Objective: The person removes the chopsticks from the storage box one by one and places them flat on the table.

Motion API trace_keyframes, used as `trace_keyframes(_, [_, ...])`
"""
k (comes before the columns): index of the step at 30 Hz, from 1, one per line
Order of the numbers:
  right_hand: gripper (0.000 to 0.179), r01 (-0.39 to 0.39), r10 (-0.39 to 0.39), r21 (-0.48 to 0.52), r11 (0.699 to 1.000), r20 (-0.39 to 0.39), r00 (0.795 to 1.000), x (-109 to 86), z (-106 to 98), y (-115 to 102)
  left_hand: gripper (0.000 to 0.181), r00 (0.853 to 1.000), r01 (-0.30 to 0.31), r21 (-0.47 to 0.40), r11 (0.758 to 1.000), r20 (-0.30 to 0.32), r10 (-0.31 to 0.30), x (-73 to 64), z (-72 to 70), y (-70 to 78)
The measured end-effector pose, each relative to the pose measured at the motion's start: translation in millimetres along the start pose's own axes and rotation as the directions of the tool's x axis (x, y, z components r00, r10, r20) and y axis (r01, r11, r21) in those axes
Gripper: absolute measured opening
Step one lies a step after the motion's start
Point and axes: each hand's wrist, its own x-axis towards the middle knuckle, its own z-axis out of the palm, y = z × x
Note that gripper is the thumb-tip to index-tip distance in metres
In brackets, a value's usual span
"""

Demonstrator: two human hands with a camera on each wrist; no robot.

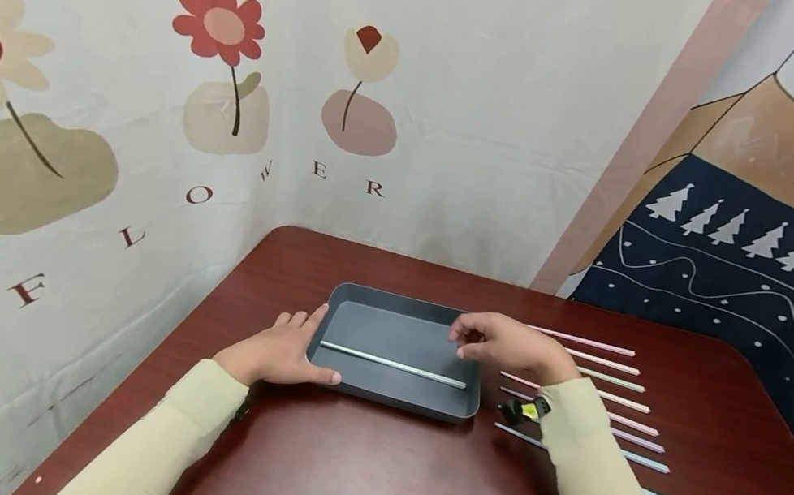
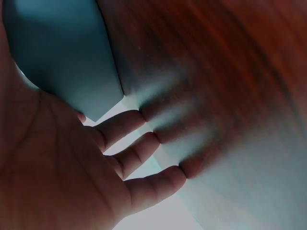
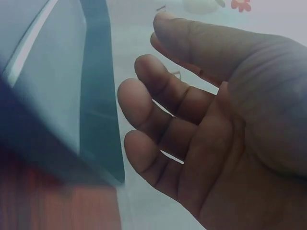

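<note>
A dark grey rectangular tray [image 1: 388, 324] stands on the table, and one thin pale stick [image 1: 394, 365] lies lengthwise inside it. My left hand [image 1: 282, 353] rests against the tray's left end, thumb along the front rim and fingers stretched toward the back. In the left wrist view its palm faces the tray wall [image 2: 62, 57]. Over the tray's right end hovers my right hand [image 1: 511, 346], fingers loosely bent. The right wrist view shows nothing between its thumb and fingers [image 3: 136, 103], with the tray wall [image 3: 98, 91] beside them.
Several thin pastel sticks [image 1: 644, 463] lie spaced in a row on the right of the reddish-brown table [image 1: 357, 472], partly hidden by my right forearm. A flower-printed cloth [image 1: 470, 125] hangs behind the table, and a dark tree-patterned one [image 1: 744, 295] at the right.
</note>
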Motion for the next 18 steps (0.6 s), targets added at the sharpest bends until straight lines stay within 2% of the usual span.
trace_keyframes(3, [0.015,0.037,-0.038,0.015,0.999,0.062,0.997,26.4,2.4,-2.5,0.133,1.000,0.009,-0.002,1.000,0.001,-0.009,-2.4,-1.3,-0.8])
trace_keyframes(9, [0.015,0.075,-0.070,-0.020,0.997,0.173,0.982,65.5,16.3,-1.6,0.132,1.000,0.012,-0.004,1.000,0.008,-0.012,-0.5,-1.5,2.2])
trace_keyframes(18, [0.014,0.049,-0.044,-0.012,0.999,0.269,0.962,96.4,42.1,-4.6,0.133,1.000,0.025,0.000,1.000,0.008,-0.025,-0.1,-1.3,2.3])
